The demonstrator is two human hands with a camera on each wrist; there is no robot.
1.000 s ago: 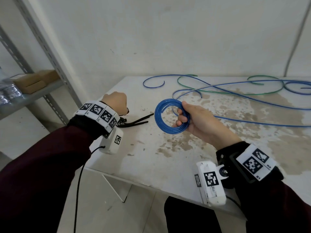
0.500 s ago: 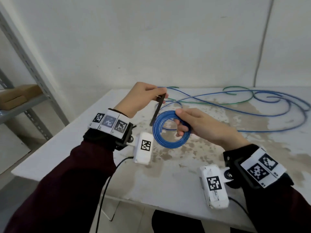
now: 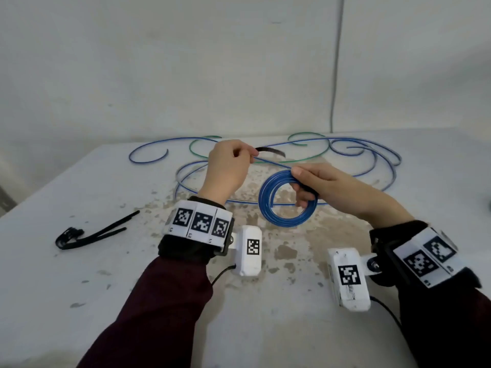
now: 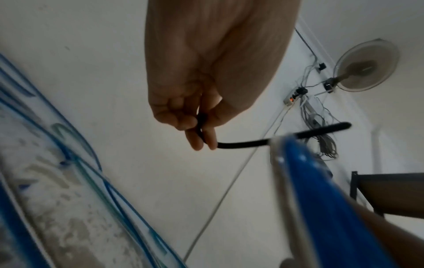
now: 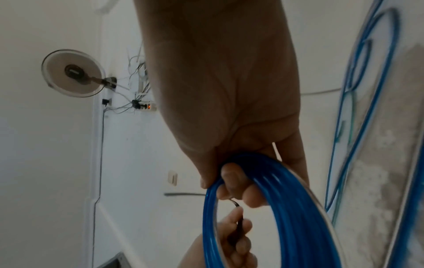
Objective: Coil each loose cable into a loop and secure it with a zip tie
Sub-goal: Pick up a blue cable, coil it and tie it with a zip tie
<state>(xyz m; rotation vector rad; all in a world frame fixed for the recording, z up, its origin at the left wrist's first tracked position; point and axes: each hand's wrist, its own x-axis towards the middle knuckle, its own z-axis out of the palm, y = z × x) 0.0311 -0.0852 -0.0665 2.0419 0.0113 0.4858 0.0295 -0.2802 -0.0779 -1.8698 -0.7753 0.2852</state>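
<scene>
Right hand (image 3: 332, 185) curled round the right side of blue coil (image 3: 288, 199), thumb on top and fingers (image 5: 231, 183) threaded through the opening; loop held upright above tabletop (image 3: 119, 301), presumably so the turns cannot spring apart and the centre stays free for threading. Left hand (image 3: 228, 166) closed in a pinch on one end of black zip tie (image 3: 271, 150), remaining fingers folded; strip arching rightward past the top of the coil, its free tip beyond the bundle in the left wrist view, touching or merely crossing not discernible. Placement judged as lining up the tie to pass round the gathered turns; no tie yet closed. Spare zip ties (image 3: 90, 233) lying at near left on the tabletop, well apart from both hands, within reach for later loops. Loose blue cables (image 3: 377, 160) and green cable (image 3: 202, 144) sprawled along the far side, still uncoiled. Grey wire (image 3: 336, 75) running down the wall behind.
</scene>
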